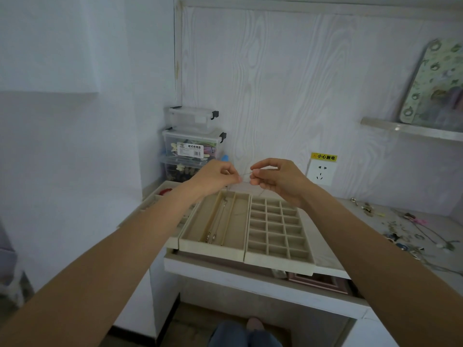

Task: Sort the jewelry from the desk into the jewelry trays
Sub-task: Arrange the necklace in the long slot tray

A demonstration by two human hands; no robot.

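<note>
Forearms are filling the bottom of my view, both reaching up over the trays. Left hand (218,177) and right hand (274,180) are each pinching a thin chain (246,174) between thumb and fingertips, fingers curled, hands nearly touching; I'm reading it as a necklace being straightened or unclasped above the long-slot tray (186,242). Its loose end is hanging toward that tray, though the strand is too fine to trace fully. One necklace (217,222) is already lying in a long slot there, so at least one piece is sorted. Grid tray (307,261) beside it is looking empty in every cell I can make out. Another tray (150,200) at far left is holding something red, mostly hidden by the left arm. Loose jewelry pile (406,231) is sitting on the table (330,261) at right, well apart from the trays, many pieces. My judgement: early stage, most of the sorting remaining; chain in hand is likely going into a long slot.
</note>
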